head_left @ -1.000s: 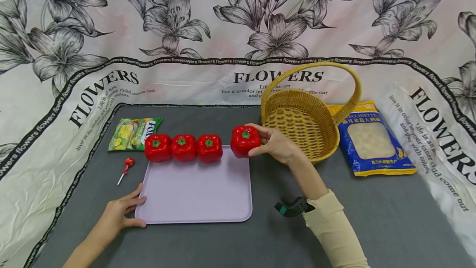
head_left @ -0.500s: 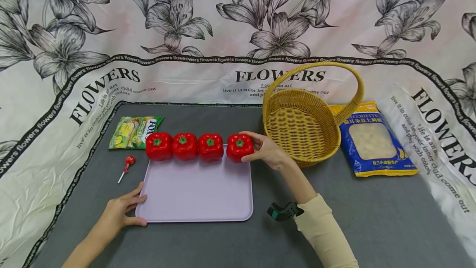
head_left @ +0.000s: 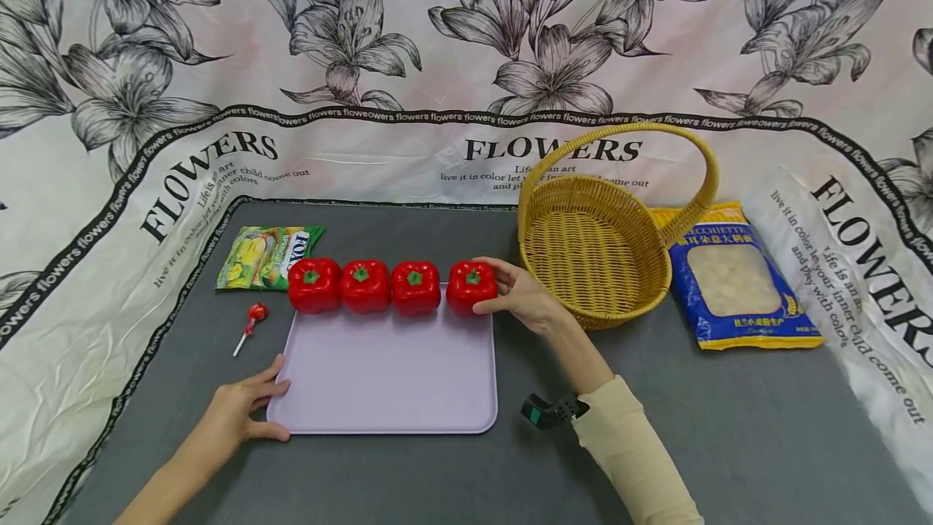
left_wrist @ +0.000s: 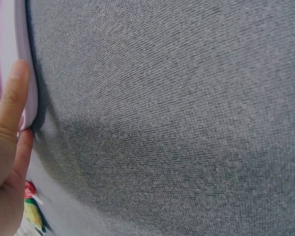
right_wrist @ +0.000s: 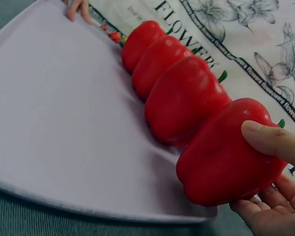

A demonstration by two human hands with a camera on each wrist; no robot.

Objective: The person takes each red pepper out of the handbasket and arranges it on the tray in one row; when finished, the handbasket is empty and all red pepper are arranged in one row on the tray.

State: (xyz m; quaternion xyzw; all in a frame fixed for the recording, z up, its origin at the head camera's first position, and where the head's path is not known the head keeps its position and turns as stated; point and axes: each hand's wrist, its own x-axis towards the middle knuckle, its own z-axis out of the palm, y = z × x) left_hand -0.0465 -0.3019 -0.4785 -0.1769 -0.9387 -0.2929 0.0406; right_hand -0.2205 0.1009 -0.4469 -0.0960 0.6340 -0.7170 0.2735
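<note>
Four-sided and pale purple, the tray (head_left: 386,379) lies on the grey cloth. My left hand (head_left: 240,411) holds its near left corner, thumb at the front rim and fingers at the left side. My right hand (head_left: 528,302) grips a red bell pepper (head_left: 471,288) over the tray's far right corner, thumb on one side and fingers beneath in the right wrist view (right_wrist: 231,152). To its left, three more red bell peppers (head_left: 366,286) stand in a row along the far rim, green stems up in the head view.
A yellow wicker basket (head_left: 594,245) with a tall handle stands behind my right hand. Beside it lies a blue and yellow pasta bag (head_left: 736,278). At the left are a green and yellow packet (head_left: 266,258) and a red lollipop (head_left: 253,322).
My right hand has brought its bell pepper slightly left and down, close beside the row, and then barely moved. My left hand has stayed at the tray corner.
</note>
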